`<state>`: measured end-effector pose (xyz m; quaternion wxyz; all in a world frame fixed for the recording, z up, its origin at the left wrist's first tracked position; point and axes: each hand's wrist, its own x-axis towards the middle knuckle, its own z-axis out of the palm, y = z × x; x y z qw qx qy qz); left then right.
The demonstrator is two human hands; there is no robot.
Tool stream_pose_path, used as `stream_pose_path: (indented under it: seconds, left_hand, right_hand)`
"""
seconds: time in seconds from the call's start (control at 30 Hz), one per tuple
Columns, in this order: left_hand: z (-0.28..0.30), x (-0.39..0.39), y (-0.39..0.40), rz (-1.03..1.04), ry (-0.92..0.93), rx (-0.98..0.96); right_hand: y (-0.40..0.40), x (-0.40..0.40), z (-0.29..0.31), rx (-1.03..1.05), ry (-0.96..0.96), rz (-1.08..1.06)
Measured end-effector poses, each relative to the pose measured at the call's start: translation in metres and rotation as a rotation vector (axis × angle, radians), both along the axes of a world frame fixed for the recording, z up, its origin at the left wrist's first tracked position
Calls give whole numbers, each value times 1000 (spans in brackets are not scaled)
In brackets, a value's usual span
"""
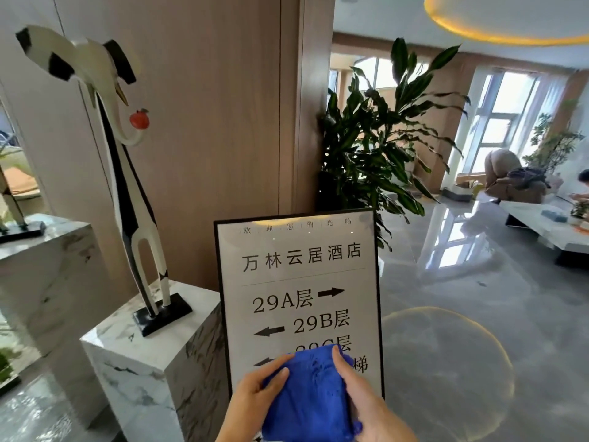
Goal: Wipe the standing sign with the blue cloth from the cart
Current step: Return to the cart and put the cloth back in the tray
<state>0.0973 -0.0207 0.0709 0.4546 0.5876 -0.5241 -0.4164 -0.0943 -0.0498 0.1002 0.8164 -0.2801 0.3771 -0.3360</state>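
The standing sign (pixel 299 282) is a black-framed white board with black characters and arrows, upright in the centre of the head view. A bunched blue cloth (pixel 310 397) covers the sign's lower part. My left hand (pixel 255 400) grips the cloth's left side. My right hand (pixel 366 400) grips its right side, thumb on top. Whether the cloth touches the sign's face cannot be told. The cart is out of view.
A white marble pedestal (pixel 153 355) with a black-and-white crane sculpture (pixel 127 186) stands just left of the sign. A taller pedestal (pixel 41 269) is further left. A leafy potted plant (pixel 376 148) rises behind the sign. Glossy grey floor (pixel 478 314) stretches right toward a low table (pixel 548 231).
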Motion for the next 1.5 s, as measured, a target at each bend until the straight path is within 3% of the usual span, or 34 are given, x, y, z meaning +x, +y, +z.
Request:
stream_pose_path:
  seconds: [0.13, 0.23, 0.53, 0.73, 1.2, 1.5]
  left_hand:
    - [16, 2, -1, -3, 11, -7]
    - [27, 1, -3, -20, 22, -8]
    - [60, 6, -2, -65, 145, -42]
    - [81, 8, -6, -126, 127, -43]
    - [99, -4, -5, 55, -290, -158]
    - [124, -18, -12, 84, -297, -139]
  right_hand:
    - [-1, -9, 9, -52, 158, -38]
    - [-5, -16, 12, -73, 162, -7]
    - [-3, -35, 51, -394, 344, -185]
    - [-6, -40, 69, -627, 487, -41]
    - [-23, -46, 71, -864, 840, -167]
    - [-30, -64, 90, -911, 910, -154]
